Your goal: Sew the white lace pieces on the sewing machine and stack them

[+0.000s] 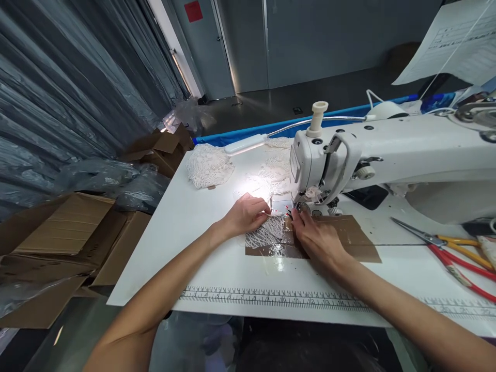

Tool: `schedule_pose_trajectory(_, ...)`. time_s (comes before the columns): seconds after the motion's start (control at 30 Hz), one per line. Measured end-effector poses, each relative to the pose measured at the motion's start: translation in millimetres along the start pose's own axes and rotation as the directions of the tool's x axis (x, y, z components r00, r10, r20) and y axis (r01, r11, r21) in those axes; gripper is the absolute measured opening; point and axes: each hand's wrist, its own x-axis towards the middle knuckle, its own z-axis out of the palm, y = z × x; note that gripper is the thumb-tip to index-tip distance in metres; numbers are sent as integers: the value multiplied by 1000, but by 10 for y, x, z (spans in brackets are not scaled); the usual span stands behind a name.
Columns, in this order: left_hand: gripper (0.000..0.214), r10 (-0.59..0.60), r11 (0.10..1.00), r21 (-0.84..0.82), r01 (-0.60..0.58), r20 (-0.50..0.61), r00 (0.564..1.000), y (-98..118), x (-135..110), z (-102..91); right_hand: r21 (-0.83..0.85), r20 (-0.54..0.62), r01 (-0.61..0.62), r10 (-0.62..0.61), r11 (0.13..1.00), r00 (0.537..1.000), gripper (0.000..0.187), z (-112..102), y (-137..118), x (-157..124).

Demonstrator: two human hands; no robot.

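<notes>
White openwork lace (265, 233) lies in front of the sewing machine's needle area, over a brown sheet (349, 237). My left hand (250, 213) pinches the lace's upper edge between thumb and fingers, left of the needle. Close against the presser foot area, my right hand (315, 235) has its fingers drawn together, and a small dark, pointed thing with a bit of red shows at their tips; its kind is unclear. The white sewing machine (406, 144) stands over the right side of the table. My right fingers partly hide the presser foot.
More lace lies bunched (209, 165) at the table's back left and behind the needle. A white lamp (246, 144) lights the work. Scissors (437, 238) with orange handles and a red-handled tool (461, 271) lie right. A printed ruler (271, 298) runs along the front edge; cardboard boxes (65, 222) stand left.
</notes>
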Motion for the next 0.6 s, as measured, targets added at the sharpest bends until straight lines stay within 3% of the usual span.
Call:
schedule_pose_trajectory(0.13, 10, 53, 997, 60, -51, -44, 998, -9, -30, 36, 40, -26, 21, -20, 999, 999, 41, -3, -20, 17)
schedule_pose_trajectory(0.23, 14, 42, 997, 76, -35, -98, 994, 1, -82, 9, 64, -192, 48, -35, 997, 981, 37, 88, 101, -135)
schedule_pose_trajectory(0.3, 31, 30, 998, 66, -26, -54, 998, 21, -136, -21, 49, -363, 46, -25, 998, 931, 41, 188, 266, -321)
schedule_pose_trajectory(0.4, 55, 20, 999, 30, -23, 97, 995, 28, -187, -28, 76, -431, 16, 18, 997, 902, 41, 376, 578, -632)
schedule_pose_trajectory(0.53, 31, 4, 1000, -6, -3, 138, 990, -114, -7, 62, 320, -375, -28, 154, 947, 914, 43, 656, 897, -880)
schedule_pose_trajectory(0.6, 22, -17, 1000, -2, 17, 109, 994, -227, 214, 113, 344, -409, 35, 116, 938, 905, 45, 777, 971, -905)
